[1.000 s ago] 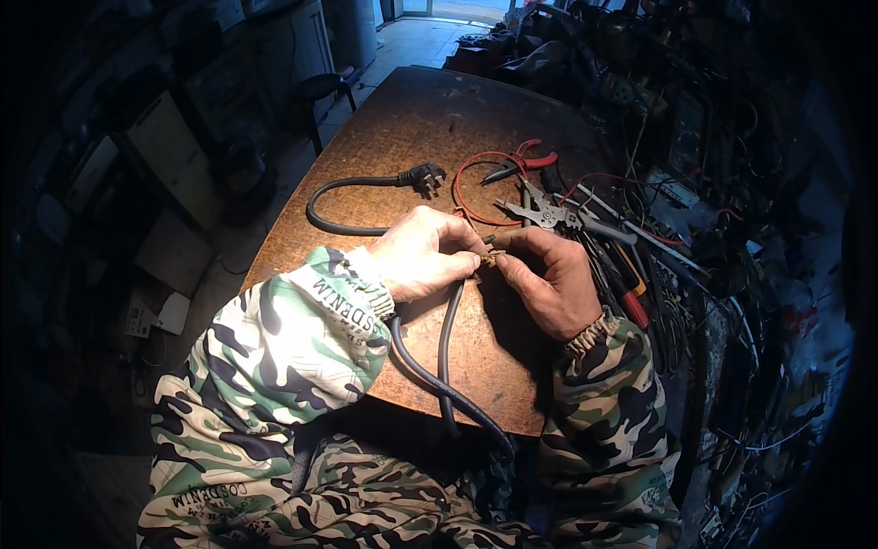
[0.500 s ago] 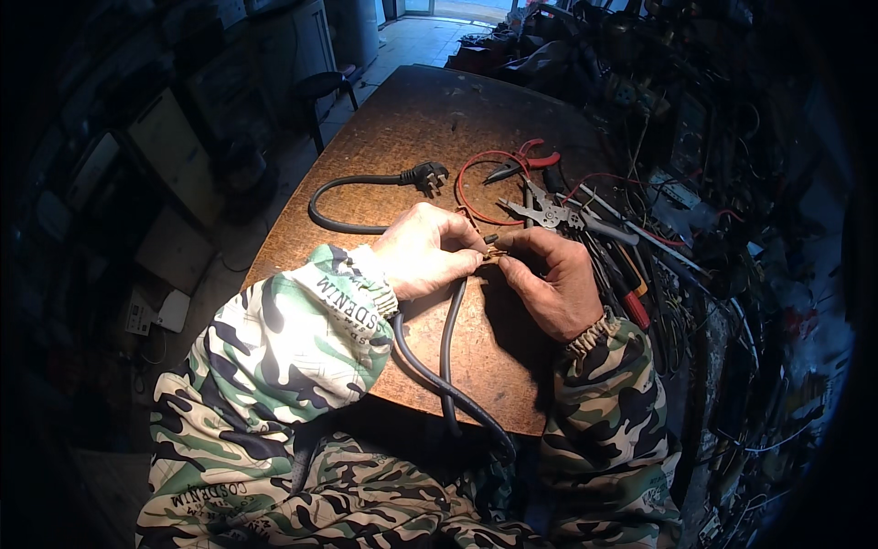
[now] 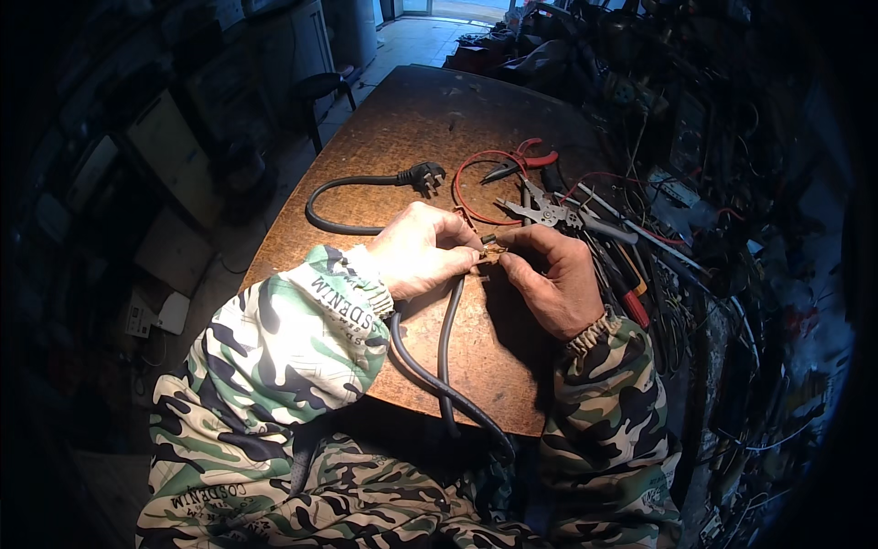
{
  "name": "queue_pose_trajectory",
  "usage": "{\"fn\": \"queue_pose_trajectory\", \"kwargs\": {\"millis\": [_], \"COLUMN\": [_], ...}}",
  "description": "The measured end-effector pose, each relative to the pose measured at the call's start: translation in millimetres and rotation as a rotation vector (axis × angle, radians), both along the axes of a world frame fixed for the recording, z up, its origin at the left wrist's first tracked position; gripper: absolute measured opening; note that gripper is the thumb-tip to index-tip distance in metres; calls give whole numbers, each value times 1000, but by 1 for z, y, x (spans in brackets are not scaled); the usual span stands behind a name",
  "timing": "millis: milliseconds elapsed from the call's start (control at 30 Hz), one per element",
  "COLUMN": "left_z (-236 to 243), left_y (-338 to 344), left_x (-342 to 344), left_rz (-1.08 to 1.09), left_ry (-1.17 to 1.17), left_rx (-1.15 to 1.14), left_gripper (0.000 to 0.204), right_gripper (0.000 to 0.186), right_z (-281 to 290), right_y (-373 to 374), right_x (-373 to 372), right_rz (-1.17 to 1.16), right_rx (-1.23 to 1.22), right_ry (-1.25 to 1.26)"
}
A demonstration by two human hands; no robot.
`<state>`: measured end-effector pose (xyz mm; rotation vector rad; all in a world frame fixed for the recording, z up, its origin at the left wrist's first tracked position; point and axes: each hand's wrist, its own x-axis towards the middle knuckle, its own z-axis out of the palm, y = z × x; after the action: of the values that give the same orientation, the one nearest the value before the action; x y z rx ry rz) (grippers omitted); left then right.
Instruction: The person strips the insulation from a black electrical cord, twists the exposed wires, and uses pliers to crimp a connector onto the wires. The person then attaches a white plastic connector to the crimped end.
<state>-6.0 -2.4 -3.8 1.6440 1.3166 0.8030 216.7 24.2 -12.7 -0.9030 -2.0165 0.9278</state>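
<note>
My left hand pinches the bared end of a black power cable between thumb and fingertips. Facing it, my right hand has thumb and forefinger closed on the same small bundle of copper-coloured wire ends. Fingertips hide part of that bundle. From beneath my left hand the thick cable runs down over the table's front edge and loops there. Another stretch of it curves out to the left and ends in a black plug with metal prongs, lying beyond my left hand.
Behind my right hand lie grey wire-stripping pliers, red-handled pliers and a loop of red wire. Screwdrivers and tangled cables crowd the worn wooden table's right side. A black stool stands at the far left.
Both hands stay almost in place at the wire ends. The fingertips have parted slightly, showing more copper strands. The cable and plug have shifted a little to the left.
</note>
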Motion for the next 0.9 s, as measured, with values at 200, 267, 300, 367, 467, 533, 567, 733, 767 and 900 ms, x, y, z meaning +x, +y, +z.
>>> {"fn": "queue_pose_trajectory", "kwargs": {"millis": [200, 267, 300, 367, 467, 533, 567, 733, 767, 900], "left_z": [1, 1, 1, 1, 2, 3, 4, 7, 7, 5], "left_y": [0, 1, 1, 2, 1, 2, 2, 1, 1, 3], "left_x": [-1, -1, -1, -2, -3, -2, -1, -3, -3, -2], "left_rz": [18, 27, 31, 42, 59, 62, 53, 44, 46, 44], "left_ry": [23, 16, 13, 10, -16, -54, -44, -22, -30, -60], "left_rx": [-29, -41, -45, -57, -89, -116, -101, -60, -63, -75], "left_gripper": [27, 27, 27, 27, 27, 27, 28, 29, 29, 29], "right_gripper": [19, 18, 18, 17, 16, 16, 15, 17, 17, 16], "right_z": [3, 5, 7, 9, 7, 7, 7, 10, 12, 13], "right_y": [-1, 1, 3, 8, 16, 17, 17, 15, 15, 17], "right_x": [0, 3, 7, 12, 21, 23, 24, 25, 26, 31], "right_rz": [-47, -112, -160, -252, -349, -368, -380, -411, -418, -442], "right_rx": [3, 32, 55, 113, 343, 375, 391, 379, 364, 315], "right_ry": [19, 2, -23, -69, -197, -244, -269, -410, -449, -456]}}
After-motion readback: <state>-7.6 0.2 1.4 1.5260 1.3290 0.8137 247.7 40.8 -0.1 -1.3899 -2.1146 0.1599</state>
